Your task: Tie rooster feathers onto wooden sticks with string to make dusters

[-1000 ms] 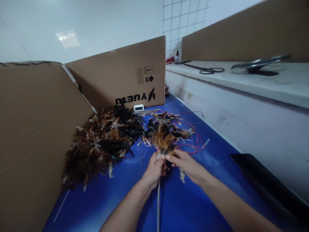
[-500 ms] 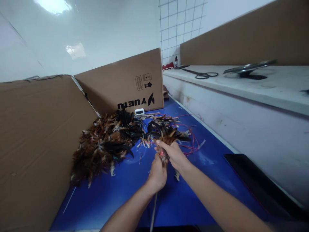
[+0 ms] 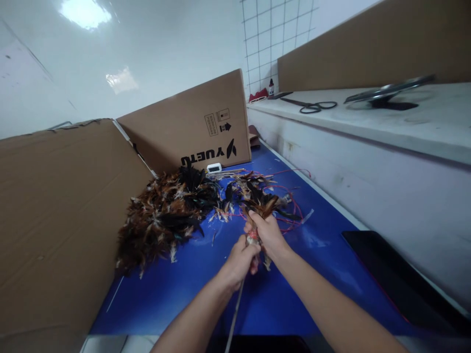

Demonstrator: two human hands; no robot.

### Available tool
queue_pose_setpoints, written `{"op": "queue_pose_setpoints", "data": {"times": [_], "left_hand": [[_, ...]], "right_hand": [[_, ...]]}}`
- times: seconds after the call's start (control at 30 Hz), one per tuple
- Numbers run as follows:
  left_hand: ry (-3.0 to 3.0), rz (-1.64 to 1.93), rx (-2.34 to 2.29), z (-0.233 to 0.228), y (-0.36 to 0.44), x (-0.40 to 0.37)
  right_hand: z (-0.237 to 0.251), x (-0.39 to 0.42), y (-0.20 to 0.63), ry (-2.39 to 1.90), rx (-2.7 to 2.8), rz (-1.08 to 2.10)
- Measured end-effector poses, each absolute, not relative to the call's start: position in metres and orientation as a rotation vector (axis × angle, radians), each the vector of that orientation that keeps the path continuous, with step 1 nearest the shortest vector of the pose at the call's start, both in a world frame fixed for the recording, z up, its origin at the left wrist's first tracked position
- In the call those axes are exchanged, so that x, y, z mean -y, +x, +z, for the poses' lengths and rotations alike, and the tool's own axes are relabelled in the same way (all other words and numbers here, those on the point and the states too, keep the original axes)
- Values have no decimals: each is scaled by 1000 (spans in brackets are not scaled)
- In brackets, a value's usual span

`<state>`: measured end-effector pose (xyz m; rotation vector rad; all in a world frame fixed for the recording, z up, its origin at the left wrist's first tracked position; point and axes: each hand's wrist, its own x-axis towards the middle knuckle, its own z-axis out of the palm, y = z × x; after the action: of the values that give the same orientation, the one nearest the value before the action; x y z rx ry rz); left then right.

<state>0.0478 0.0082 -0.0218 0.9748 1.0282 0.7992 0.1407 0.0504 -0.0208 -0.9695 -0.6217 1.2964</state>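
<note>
Both of my hands are closed on a feather duster (image 3: pixel 262 203), brown and black feathers bound to a thin stick (image 3: pixel 235 314). My left hand (image 3: pixel 241 260) grips the bound lower end, the stick running down from it towards me. Just above and to the right, my right hand (image 3: pixel 268 234) pinches the feathers' base. Red string (image 3: pixel 253 235) shows wrapped round the binding between the hands. Some feather tips hang below my right hand. To the left lies a big pile of loose brown and black feathers (image 3: pixel 162 220); my fingers partly hide the binding.
Cardboard box panels (image 3: pixel 176 117) wall off the left and back of the blue table (image 3: pixel 184 304). Near the back sit a small white timer (image 3: pixel 214 168) and thin sticks. Pink string (image 3: pixel 300 213) trails right. A black tray-like object (image 3: pixel 386 274) lies right; scissors (image 3: pixel 316 106) rest on the ledge.
The view has shifted slightly. My left hand has turned, its thumb now lying across the binding and more red string showing. My right hand still holds the feathers' base.
</note>
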Motion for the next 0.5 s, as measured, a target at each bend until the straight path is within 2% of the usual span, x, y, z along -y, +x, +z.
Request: {"op": "queue_pose_setpoints", "data": {"times": [0.2,0.5], "left_hand": [[784,521,-882,-28,35,-30],[866,360,-692,-34,27,-34]], "right_hand": [[-21,-49,141,-968,665,1243],[-28,-47,139,-1004,758,1335]]}}
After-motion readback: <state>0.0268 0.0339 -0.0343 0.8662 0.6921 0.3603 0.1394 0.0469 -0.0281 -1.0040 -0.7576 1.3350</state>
